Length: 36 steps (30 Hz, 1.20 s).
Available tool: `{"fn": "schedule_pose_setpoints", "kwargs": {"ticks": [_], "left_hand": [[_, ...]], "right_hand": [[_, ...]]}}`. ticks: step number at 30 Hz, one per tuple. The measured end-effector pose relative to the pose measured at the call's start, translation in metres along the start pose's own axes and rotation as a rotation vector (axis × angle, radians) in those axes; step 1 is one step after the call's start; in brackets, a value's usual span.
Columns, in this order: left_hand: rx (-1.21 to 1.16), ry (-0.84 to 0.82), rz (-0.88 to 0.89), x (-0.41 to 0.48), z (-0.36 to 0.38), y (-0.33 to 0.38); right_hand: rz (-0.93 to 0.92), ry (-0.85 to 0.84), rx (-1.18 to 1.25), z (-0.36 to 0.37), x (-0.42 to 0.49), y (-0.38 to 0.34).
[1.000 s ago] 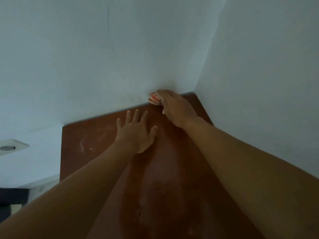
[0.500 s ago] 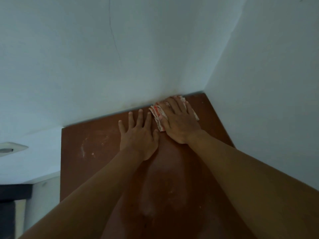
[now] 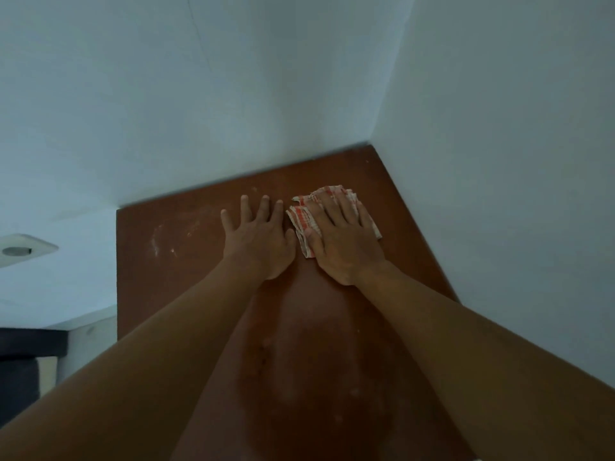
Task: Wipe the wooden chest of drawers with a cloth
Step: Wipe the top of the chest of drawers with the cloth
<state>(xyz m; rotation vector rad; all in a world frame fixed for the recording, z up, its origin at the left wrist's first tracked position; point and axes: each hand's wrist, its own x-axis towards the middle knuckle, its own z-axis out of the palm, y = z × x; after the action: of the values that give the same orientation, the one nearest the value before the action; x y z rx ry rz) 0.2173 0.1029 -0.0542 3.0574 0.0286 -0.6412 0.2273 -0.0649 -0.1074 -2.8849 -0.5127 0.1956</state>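
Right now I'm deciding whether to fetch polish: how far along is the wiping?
Middle looks wiped: a smoother patch on the top. In hand: the right hand presses the cloth flat near the corner. Left: pale smears beyond the left hand.

The right hand (image 3: 346, 241) is pulling the red-checked cloth (image 3: 301, 224) away from the wall corner, toward the person, and more of the cloth is showing flat under the fingers than before.
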Motion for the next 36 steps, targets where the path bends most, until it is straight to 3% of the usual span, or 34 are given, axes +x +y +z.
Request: {"fn": "schedule_pose_setpoints", "kwargs": {"ticks": [11, 18, 24, 29, 32, 36], "left_hand": [[-0.060, -0.007, 0.020, -0.117, 0.051, 0.039], [-0.117, -0.014, 0.016, -0.196, 0.077, 0.062], [-0.162, 0.009, 0.013, -0.242, 0.085, 0.067], [-0.146, 0.025, 0.017, -0.259, 0.089, 0.058], [-0.132, 0.024, 0.019, -0.260, 0.091, 0.057], [-0.124, -0.001, 0.031, -0.255, 0.088, 0.062]], "right_hand": [[0.021, -0.002, 0.019, 0.015, -0.160, 0.002], [-0.008, 0.152, 0.044, 0.032, -0.276, 0.008], [-0.158, 0.246, 0.022, 0.050, -0.364, 0.028], [0.037, 0.200, 0.202, 0.075, -0.454, 0.047], [0.042, 0.168, 0.221, 0.076, -0.472, 0.052], [-0.103, 0.284, 0.202, 0.040, -0.434, 0.041]]}}
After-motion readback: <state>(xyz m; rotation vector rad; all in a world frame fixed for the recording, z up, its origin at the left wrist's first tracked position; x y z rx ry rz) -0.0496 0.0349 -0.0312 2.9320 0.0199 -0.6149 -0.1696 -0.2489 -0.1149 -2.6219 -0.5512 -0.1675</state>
